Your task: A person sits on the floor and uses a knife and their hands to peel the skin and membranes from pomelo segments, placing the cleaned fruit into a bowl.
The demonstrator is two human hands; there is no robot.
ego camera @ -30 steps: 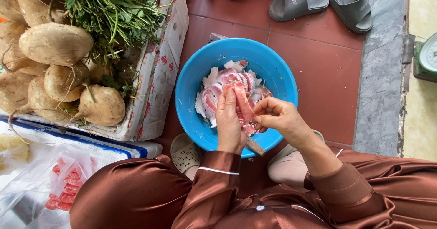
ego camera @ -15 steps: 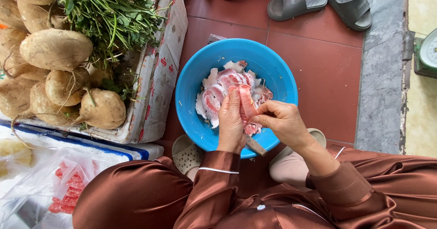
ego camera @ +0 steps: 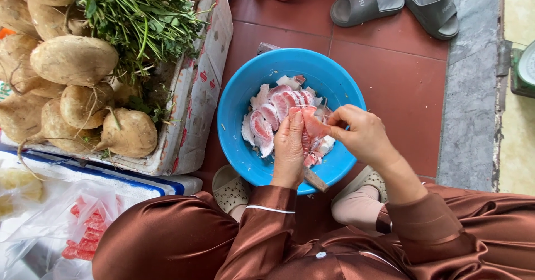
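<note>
Left hand [ego camera: 288, 149] and right hand [ego camera: 362, 136] close together, fingers pinched.

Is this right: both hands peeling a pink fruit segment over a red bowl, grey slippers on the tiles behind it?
Not quite: the bowl is blue, not red. The head view shows the left hand and right hand holding a pink fruit segment over it, above the other pink-and-white pieces inside. The grey slippers do lie on the red floor tiles behind the bowl.

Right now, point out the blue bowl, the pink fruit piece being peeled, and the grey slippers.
blue bowl [ego camera: 237, 118]: head view, bare inner wall on its left side.
pink fruit piece [ego camera: 313, 125]: head view, the flesh showing between both hands.
grey slippers [ego camera: 365, 5]: head view, strap of the nearer slipper.
</note>
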